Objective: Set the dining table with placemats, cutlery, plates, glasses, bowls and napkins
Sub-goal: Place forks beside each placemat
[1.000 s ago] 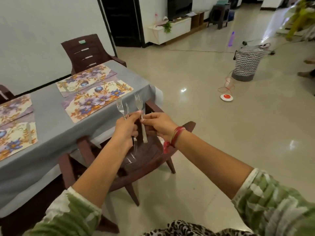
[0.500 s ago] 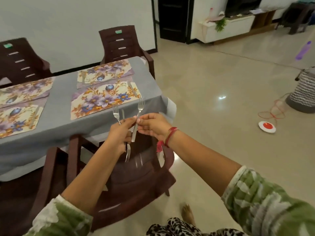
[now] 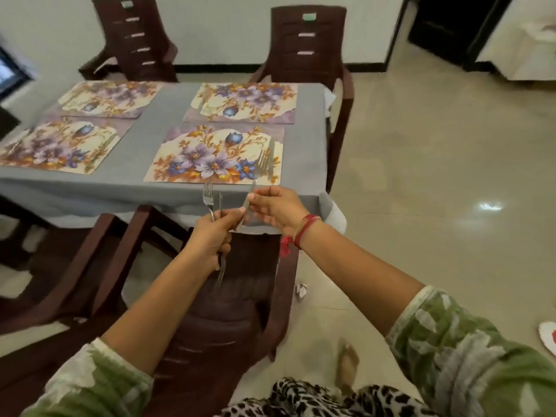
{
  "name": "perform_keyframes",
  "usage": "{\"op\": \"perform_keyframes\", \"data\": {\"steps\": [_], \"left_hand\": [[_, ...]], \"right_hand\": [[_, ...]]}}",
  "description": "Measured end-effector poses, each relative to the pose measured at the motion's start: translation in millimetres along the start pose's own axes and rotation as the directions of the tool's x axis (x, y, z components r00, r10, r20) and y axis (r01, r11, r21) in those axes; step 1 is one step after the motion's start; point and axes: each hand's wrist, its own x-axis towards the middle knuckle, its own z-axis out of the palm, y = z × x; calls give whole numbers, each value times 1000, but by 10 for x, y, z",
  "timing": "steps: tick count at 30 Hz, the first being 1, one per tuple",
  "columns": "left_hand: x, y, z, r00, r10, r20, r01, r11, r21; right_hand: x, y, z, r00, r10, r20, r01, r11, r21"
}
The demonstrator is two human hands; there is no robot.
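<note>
A grey-clothed dining table point(image 3: 156, 115) carries several floral placemats; the nearest placemat point(image 3: 210, 155) lies just beyond my hands. My left hand point(image 3: 212, 233) grips a bundle of cutlery, with a fork point(image 3: 208, 198) sticking up and another piece hanging below the fist. My right hand point(image 3: 275, 206) pinches a single fork point(image 3: 261, 167) by its handle, tines raised over the near placemat's right end. The two hands almost touch above the table's near edge. A piece of cutlery seems to lie on that placemat's right side, blurred.
A dark brown plastic chair point(image 3: 216, 311) stands pushed in right below my hands, a second one to its left point(image 3: 60, 281). Two more chairs point(image 3: 307, 46) stand at the far side against the wall. Shiny tiled floor point(image 3: 436, 191) stretches to the right. A small crumpled scrap point(image 3: 301, 289) lies on the floor.
I have come round to face the table's long side. My right hand has drawn one fork away from the bundle in my left hand and lifted it toward the near placemat.
</note>
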Motion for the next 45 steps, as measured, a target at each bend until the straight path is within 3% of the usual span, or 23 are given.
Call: {"op": "perform_keyframes", "data": {"steps": [11, 24, 30, 39, 42, 45], "left_hand": [[623, -115, 541, 917, -70, -393, -7, 982, -191], [1789, 269, 176, 802, -119, -585, 12, 983, -183], [2448, 600, -27, 763, -82, -641, -9, 991, -137], [3098, 675, -490, 642, -171, -747, -78, 955, -286], [3345, 627, -650, 632, -230, -740, -85, 929, -361], [3626, 622, -819, 566, -289, -772, -72, 915, -396]], "right_hand": [[1107, -276, -377, 952, 221, 211, -197, 972, -129], [2662, -639, 78, 921, 276, 273, -219, 950, -222], [3548, -741, 403, 943, 254, 216, -189, 941, -281], [4483, -558, 866, 929, 302, 213, -200, 895, -398], [4782, -504, 1000, 938, 274, 214, -116, 826, -552], [5119, -445, 1189, 938, 230, 258, 1, 744, -669]]}}
